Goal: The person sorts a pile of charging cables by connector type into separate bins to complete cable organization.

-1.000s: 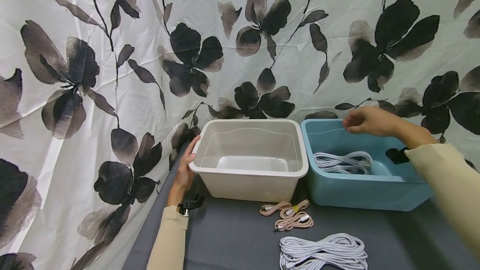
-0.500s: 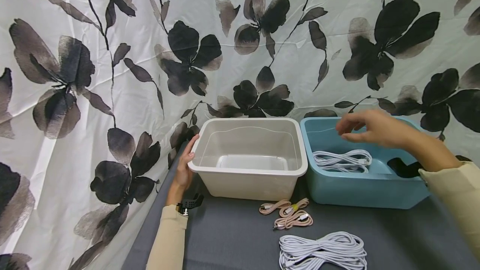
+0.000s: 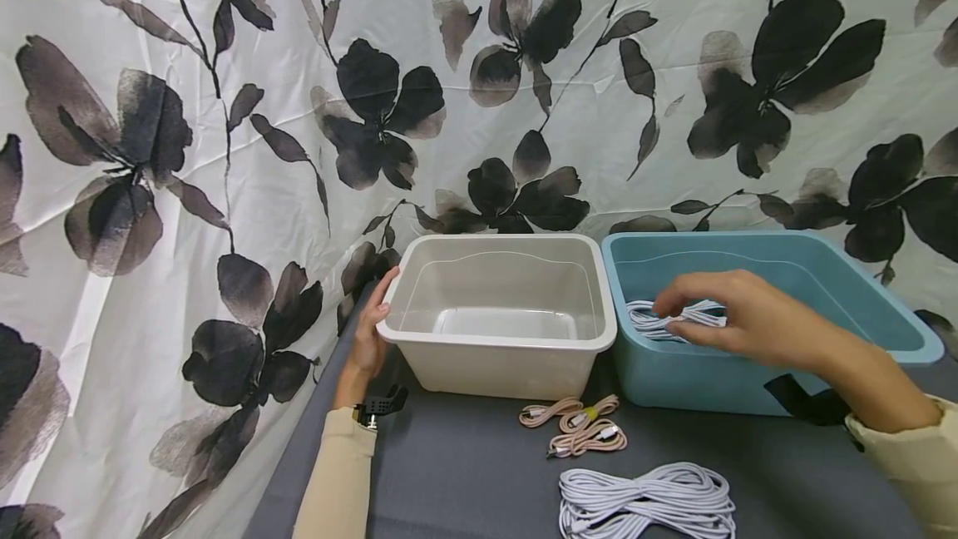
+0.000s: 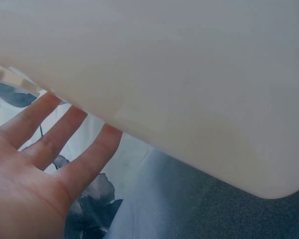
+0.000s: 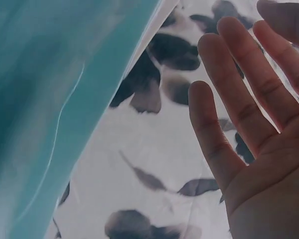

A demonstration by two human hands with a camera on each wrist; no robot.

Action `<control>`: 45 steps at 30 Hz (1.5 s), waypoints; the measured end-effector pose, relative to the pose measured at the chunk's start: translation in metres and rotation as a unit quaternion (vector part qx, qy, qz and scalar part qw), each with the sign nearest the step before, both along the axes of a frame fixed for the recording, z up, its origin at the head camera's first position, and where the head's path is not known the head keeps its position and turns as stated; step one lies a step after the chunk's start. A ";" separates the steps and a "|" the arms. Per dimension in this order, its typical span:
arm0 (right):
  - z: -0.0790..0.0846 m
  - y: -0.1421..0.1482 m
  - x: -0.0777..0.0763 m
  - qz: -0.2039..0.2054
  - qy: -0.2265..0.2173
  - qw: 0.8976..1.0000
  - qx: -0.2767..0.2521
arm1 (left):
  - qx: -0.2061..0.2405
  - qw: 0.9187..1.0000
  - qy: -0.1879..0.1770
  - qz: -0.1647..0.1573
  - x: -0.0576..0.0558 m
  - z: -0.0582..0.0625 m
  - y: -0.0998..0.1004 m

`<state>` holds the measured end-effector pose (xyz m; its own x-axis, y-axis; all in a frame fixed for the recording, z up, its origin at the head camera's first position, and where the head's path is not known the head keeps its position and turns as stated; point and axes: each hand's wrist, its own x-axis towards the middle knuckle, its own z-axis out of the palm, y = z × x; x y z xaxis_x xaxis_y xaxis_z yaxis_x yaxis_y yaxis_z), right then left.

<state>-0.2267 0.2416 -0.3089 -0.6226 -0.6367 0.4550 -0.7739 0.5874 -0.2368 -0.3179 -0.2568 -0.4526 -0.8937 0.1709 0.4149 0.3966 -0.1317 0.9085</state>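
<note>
My left hand (image 3: 366, 348) touches the left side of a beige plastic bin (image 3: 494, 373). In the left wrist view its spread fingers (image 4: 92, 157) reach the bin's wall. The inside of that bin holds nothing visible. My right hand (image 3: 756, 318) hovers over the near side of a blue plastic bin (image 3: 688, 389), its fingers loosely bent and nothing between them. Behind those fingers a coiled white cable (image 3: 645, 321) lies in the blue bin, partly hidden. The right wrist view shows the fingers (image 5: 246, 102) relaxed, apart from the bin's wall.
Several small coiled pinkish cables (image 3: 587, 439) lie on the dark grey tabletop (image 3: 456, 472) in front of the bins. Nearer is a larger bundle of white cable (image 3: 647, 501). A floral curtain (image 3: 284, 90) hangs behind and to the left.
My right hand has come from the far rim of the blue bin toward its near side, now partly covering the coiled white cable. My left hand stays at the beige bin.
</note>
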 end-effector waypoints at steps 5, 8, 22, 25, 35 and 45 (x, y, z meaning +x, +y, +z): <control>-0.013 -0.017 0.015 0.043 0.017 0.999 -0.020 | 0.000 1.000 0.001 -0.004 0.000 0.002 0.000; -0.023 -0.026 0.022 0.060 0.012 0.998 -0.024 | -0.002 1.000 0.001 -0.003 0.000 0.002 -0.001; -0.071 -0.055 0.034 0.099 -0.061 0.992 -0.043 | 0.002 1.000 0.000 -0.004 0.003 0.000 -0.001; -0.082 -0.057 0.031 0.098 -0.084 0.991 -0.040 | 0.003 1.000 0.001 -0.004 0.003 -0.001 -0.001; -0.119 -0.062 0.015 0.078 -0.146 0.986 -0.020 | 0.006 1.000 0.002 -0.006 0.000 -0.001 -0.001; -0.137 -0.064 0.002 0.054 -0.205 0.977 0.018 | -0.001 1.000 0.005 -0.003 0.000 0.002 0.000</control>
